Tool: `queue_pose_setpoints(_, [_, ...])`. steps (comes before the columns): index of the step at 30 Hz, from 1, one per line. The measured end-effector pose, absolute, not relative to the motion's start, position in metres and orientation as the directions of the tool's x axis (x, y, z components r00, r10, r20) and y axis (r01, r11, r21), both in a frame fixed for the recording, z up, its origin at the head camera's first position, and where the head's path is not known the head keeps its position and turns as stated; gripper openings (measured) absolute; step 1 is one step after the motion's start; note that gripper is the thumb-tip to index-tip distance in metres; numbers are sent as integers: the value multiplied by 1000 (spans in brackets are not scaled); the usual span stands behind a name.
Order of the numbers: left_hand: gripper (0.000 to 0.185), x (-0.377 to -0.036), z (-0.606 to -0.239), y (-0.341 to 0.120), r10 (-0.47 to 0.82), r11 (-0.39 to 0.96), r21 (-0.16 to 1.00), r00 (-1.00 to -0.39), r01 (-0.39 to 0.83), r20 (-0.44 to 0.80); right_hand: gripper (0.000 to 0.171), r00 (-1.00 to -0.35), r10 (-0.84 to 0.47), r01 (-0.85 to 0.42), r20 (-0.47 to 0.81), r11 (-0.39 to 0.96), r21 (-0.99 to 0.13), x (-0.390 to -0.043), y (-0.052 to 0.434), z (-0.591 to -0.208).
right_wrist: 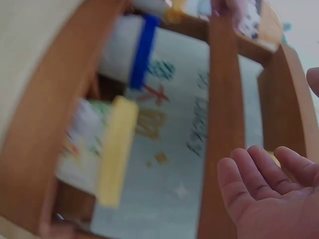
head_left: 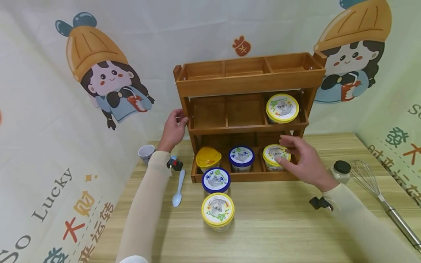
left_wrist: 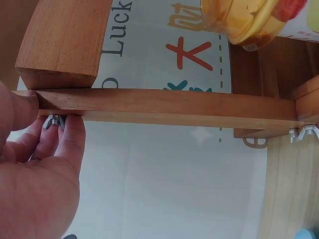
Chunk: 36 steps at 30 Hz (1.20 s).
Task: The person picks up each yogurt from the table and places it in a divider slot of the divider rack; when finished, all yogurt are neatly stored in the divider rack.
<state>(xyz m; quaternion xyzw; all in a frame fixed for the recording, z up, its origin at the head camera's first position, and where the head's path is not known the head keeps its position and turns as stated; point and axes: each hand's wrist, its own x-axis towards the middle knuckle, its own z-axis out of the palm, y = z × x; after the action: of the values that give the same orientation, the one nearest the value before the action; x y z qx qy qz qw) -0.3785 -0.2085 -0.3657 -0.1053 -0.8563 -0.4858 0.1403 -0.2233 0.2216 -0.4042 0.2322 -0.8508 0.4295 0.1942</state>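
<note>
Currently I judge stocking underway: left hand [head_left: 173, 130] braces the rack [head_left: 250, 78], pinching its wing nut [left_wrist: 54, 121]; right hand [head_left: 304, 159], grip spread, hovers at the yellow-lidded cup [head_left: 275, 156] in the bottom-right compartment, which I must grasp next

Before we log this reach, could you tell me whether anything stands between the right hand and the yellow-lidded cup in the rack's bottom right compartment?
Nothing visible does. The right hand hovers open just over the yellow-lidded cup, its fingertips at the lid.

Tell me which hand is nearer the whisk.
Right. The right hand reaches at the rack's bottom shelf, just left of the whisk; the left hand is across the rack.
</note>
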Motion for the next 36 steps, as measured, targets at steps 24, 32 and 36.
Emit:
queue_pose_setpoints(24, [45, -379, -366, -209, 52, 514, 800, -942, 310, 332, 73, -798, -566, -485, 207, 399, -778, -196, 132, -474])
queue_pose_setpoints(32, [43, -378, -365, -209, 50, 510, 798, -938, 320, 344, 84, -755, -637, -493, 155, 396, -775, -192, 113, -481])
queue_pose_setpoints(36, [43, -378, -365, -209, 45, 507, 801, -938, 318, 343, 87, -734, -666, -496, 129, 396, -773, -189, 105, -482])
